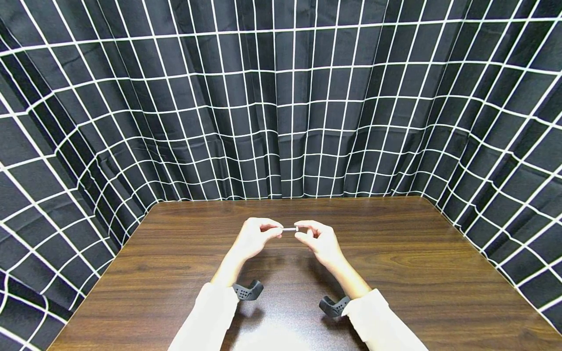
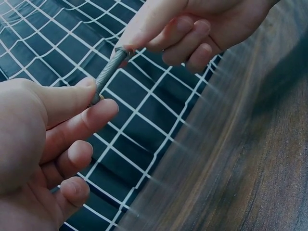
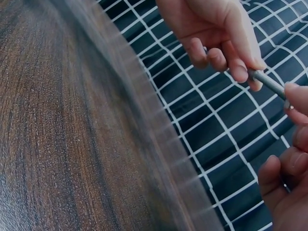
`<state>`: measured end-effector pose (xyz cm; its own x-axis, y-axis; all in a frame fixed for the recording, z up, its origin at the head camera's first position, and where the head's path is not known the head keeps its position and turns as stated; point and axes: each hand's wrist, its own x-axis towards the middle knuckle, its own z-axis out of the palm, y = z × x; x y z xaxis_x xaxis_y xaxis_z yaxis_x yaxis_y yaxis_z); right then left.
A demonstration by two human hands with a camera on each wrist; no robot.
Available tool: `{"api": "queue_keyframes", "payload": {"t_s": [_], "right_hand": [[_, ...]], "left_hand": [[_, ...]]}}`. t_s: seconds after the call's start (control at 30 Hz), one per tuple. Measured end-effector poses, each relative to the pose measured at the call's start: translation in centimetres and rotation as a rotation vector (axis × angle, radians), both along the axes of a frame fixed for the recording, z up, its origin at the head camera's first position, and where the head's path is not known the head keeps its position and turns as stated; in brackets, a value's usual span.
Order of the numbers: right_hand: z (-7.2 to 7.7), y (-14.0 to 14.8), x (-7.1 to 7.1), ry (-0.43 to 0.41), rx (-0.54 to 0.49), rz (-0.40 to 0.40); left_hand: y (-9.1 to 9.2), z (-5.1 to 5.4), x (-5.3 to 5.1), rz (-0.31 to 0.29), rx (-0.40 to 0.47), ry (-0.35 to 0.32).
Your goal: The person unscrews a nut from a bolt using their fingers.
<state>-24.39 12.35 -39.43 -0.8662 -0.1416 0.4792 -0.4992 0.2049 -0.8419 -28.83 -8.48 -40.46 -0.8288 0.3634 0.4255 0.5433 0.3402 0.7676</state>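
Observation:
A grey threaded metal bolt is held in the air above the table, lying about level between the two hands in the head view. My left hand pinches one end between thumb and index finger; in the left wrist view the fingertips partly cover that end of the bolt. At the other end, where the wider head shows, my right hand pinches with thumb and fingertips. The right wrist view shows the bolt spanning from the left hand to the right hand at the right edge.
Below the hands is a brown wood-grain table. A dark curtain with a white grid surrounds its back and sides. A black wrist mount sits at the left cuff, another at the right cuff.

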Motion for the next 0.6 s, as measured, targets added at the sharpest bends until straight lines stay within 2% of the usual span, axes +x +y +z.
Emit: {"api": "queue_keyframes", "payload": {"t_s": [0.17, 0.33, 0.43, 0.6], "right_hand": [[0.1, 0.0, 0.0, -0.089, -0.009, -0.005], [-1.5, 0.2, -1.4, -0.189, -0.016, -0.03], [-2.5, 0.3, -2.2, -0.193, -0.005, -0.058], [-2.9, 0.3, -2.4, -0.174, 0.009, -0.069]], "left_hand": [[0.1, -0.1, 0.0, 0.006, -0.002, 0.013], [0.2, -0.3, -0.1, -0.004, 0.003, 0.003], [0.2, -0.3, -0.1, -0.005, 0.009, 0.005], [0.2, -0.5, -0.2, 0.006, -0.004, 0.017]]}}
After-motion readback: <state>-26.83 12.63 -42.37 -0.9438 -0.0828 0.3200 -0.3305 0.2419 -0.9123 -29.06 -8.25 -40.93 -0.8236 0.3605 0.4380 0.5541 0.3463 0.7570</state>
